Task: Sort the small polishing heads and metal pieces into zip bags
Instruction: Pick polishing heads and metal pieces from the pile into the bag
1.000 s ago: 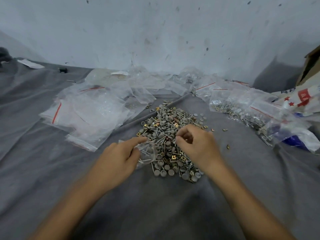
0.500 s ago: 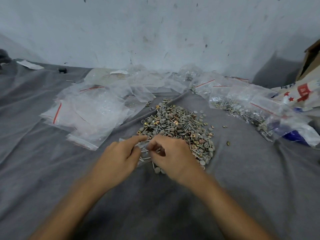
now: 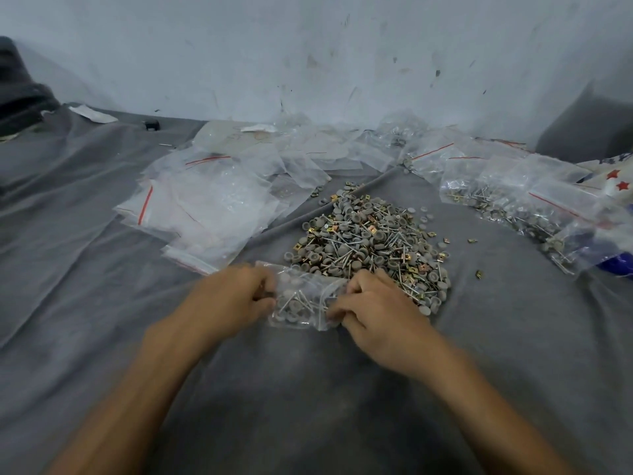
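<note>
Centrally, a small zip bag (image 3: 301,299) of clear plastic is held low over a grey cloth (image 3: 308,389), just in front of a loose pile (image 3: 370,245) of grey polishing heads (image 3: 346,234) on thin shanks, mixed with brass-coloured square metal pieces (image 3: 372,229). The bag's left edge is pinched by the left hand (image 3: 233,296) and its right edge by the right hand (image 3: 373,303), with the fingers of both curled onto the plastic. Several polishing heads can be seen through the bag. Whether its zip strip is pressed closed cannot be told.

A heap of empty zip bags (image 3: 205,207) with red strips is spread to the left of the pile, and filled bags (image 3: 513,204) are laid to the right, well apart from the hands. A few stray pieces (image 3: 479,274) are scattered on the cloth to the right of the pile.

Trouble is judged most likely at the bag's mouth: if the strip is left partly unsealed, the contents could be tipped back into the unsorted pile just beyond. The thin plastic could also be pierced by the shanks if it is squeezed hard. Small pieces could be lost in the cloth's folds should the pile be knocked by a wrist.
</note>
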{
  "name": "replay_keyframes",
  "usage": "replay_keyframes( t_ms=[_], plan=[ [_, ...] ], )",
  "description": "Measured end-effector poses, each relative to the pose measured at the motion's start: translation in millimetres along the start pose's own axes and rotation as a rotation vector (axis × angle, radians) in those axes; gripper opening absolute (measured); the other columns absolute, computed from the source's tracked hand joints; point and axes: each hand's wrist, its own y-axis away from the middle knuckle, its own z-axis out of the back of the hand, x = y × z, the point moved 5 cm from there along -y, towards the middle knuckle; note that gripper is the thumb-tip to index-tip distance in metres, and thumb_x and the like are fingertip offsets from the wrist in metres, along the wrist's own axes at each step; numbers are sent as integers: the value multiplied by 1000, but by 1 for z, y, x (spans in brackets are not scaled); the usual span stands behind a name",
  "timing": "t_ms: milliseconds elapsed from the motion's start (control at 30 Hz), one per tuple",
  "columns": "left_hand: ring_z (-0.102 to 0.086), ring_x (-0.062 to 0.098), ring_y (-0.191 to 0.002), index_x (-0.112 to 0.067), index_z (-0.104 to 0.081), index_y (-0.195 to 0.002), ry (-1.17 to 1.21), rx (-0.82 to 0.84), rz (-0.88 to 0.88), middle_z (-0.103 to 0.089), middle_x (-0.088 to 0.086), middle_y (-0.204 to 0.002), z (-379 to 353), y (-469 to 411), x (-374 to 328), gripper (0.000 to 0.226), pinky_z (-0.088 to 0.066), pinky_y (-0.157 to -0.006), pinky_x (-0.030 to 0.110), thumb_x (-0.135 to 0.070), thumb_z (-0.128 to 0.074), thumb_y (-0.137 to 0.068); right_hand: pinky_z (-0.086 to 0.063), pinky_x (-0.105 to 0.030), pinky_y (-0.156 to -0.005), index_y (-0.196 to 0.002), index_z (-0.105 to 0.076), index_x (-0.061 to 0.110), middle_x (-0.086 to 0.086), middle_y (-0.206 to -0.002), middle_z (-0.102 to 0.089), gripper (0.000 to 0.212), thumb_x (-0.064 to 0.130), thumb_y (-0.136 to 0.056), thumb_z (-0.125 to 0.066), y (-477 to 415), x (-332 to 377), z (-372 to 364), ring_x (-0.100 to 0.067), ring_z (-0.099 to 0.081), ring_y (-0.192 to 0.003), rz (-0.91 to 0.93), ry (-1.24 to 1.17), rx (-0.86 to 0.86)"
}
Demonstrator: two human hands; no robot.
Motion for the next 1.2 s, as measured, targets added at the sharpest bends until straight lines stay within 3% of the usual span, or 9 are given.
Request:
replay_keyframes(
  t_ms=[233,433,633,700,800,867,933,1033,1200],
  plan=[
    [-62,13,-90,-28,-61,-97,73,-32,4,-61,-14,-89,6,2,-2,10,-49,-77,32,-33,-68,-93,-26,-16,-75,-120,-69,37,14,-99,-40,27,30,-102,-50,3,2,-6,-6,-28,-93,-2,10,6],
    [-62,-3,-76,-45,-61,-111,443,-23,-103,-66,-20,-83,-2,7,-42,49,-44,-62,11,-77,-68,-74,-41,-33,-87,-153,-36,38,8,-103,-38,56,23,-101,-51,7,17,-13,-16,-39,-101,44,-29,-27],
    [-60,7,-62,-36,-67,-93,455,-146,-88,-68,-12,-71,11,4,-22,15,-48,-62,34,-22,-70,-91,-42,-27,-95,-144,-54,32,12,-114,-55,50,9,-100,-51,14,5,-5,-9,-48,-111,40,-309,-73],
    [-62,6,-63,-38,-66,-92,469,-160,-95,-68,-15,-73,10,6,-28,7,-48,-59,33,-41,-72,-90,-43,-29,-95,-147,-52,35,13,-111,-55,55,7,-100,-51,14,-7,2,-7,-50,-108,0,-328,-115],
    [-63,-2,-72,-47,-55,-118,359,-113,-66,-68,-21,-81,-3,8,-38,60,-45,-61,24,-85,-60,-71,-40,-36,-104,-152,-44,36,6,-125,-56,62,4,-99,-49,10,-13,3,-14,-49,-117,-22,-287,-73],
    [-61,-3,-76,-52,-46,-127,245,-130,-45,-66,-18,-79,-7,8,-43,69,-45,-65,24,-87,-58,-69,-39,-36,-109,-152,-44,32,7,-135,-57,61,2,-99,-47,8,-5,-3,-13,-50,-125,23,-358,-34],
    [-59,-2,-76,-50,-46,-123,196,-177,-48,-64,-18,-77,-8,7,-45,55,-44,-66,27,-77,-62,-77,-41,-31,-110,-150,-46,34,11,-137,-59,58,5,-100,-47,9,3,-7,-7,-52,-127,57,-458,-31],
    [-58,1,-71,-44,-54,-111,201,-271,-44,-65,-18,-72,-4,5,-46,25,-45,-67,30,-51,-61,-89,-49,-25,-95,-134,-55,42,17,-117,-66,44,13,-100,-51,11,-13,3,0,-60,-112,-23,-469,-153],
    [-61,7,-64,-38,-60,-97,256,-379,-45,-63,-14,-62,7,8,-40,7,-50,-63,34,-34,-57,-93,-50,-35,-91,-108,-72,27,13,-103,-63,16,21,-98,-61,8,-72,29,-9,-58,-100,-264,-98,-173]
  ],
)
